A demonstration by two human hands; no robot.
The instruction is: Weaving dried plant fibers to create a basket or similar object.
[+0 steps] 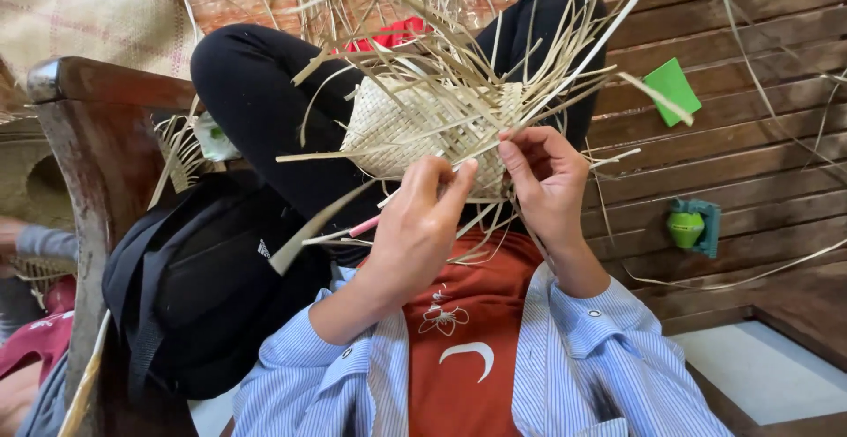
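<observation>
The pale, partly woven straw basket panel (415, 128) sits at frame centre, resting against the seated person's black-trousered knees (256, 93). The left hand (415, 225) has its grip pinched narrow on one flat straw strip at the panel's lower edge. The right hand (547, 181) pinches a neighbouring strip there. Judged progress: a tight checkered section is complete; many loose straw strips (459, 14) fan out unwoven toward the upper frame, so substantial weaving remains.
</observation>
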